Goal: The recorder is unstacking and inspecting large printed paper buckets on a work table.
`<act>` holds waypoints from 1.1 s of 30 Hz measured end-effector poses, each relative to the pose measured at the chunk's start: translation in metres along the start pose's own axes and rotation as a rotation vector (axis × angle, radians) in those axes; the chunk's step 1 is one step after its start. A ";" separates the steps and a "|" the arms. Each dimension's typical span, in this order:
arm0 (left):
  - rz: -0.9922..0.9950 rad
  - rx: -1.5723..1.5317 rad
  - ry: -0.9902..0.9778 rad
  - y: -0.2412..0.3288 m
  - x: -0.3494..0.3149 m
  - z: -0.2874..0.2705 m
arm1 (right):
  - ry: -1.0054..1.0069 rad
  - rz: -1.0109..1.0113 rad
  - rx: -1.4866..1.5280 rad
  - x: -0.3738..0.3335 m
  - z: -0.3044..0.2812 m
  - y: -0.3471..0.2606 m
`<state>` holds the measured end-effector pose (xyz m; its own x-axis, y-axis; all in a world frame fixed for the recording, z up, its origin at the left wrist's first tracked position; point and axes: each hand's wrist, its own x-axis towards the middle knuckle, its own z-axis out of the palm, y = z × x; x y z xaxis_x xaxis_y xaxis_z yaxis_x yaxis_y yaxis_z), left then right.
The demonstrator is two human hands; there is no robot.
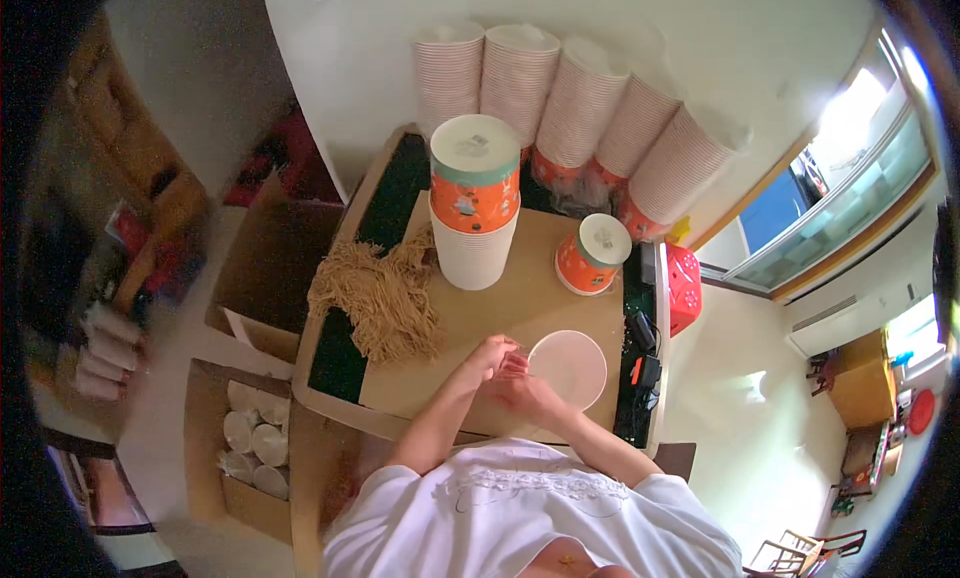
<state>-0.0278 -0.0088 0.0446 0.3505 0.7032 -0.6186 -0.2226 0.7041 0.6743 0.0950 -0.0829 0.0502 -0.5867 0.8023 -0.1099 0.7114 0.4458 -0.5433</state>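
My left hand (490,356) and my right hand (532,400) meet above the near part of the cardboard sheet (470,323) on the table. The left fingers are closed in a pinch; what they hold is too small to name. Motion blurs my right fingers, which lie against the left ones. Close beside them, on the right, is a round white paper tub (568,370). A tangled bundle of tan cords (385,303) lies left of my hands. Beyond them stands a tall stack of paper tubs (475,246), with an orange and green tub (475,190) topmost.
A smaller orange tub (590,260) stands at the right of the cardboard. Several tall stacks of white tubs (515,73) line the wall. Small black items (645,370) lie along the right edge. An open carton (240,488) with white rolls sits at the lower left, near a red stool (683,288) opposite.
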 end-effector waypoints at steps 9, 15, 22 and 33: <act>0.152 0.059 -0.124 -0.009 0.000 -0.006 | 0.177 0.287 -0.063 0.043 -0.078 0.022; 0.334 0.091 -0.034 -0.018 0.023 -0.004 | 0.217 0.305 0.161 0.042 -0.066 0.042; 0.574 0.565 0.100 -0.038 0.040 -0.003 | 0.447 0.311 0.504 0.030 -0.051 0.048; 0.721 0.660 0.199 -0.020 0.007 0.020 | 0.584 0.392 0.691 0.025 -0.040 0.061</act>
<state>-0.0032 -0.0197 0.0350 0.1587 0.9873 0.0111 0.2490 -0.0509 0.9672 0.1391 -0.0196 0.0475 0.0581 0.9966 -0.0593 0.3227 -0.0749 -0.9435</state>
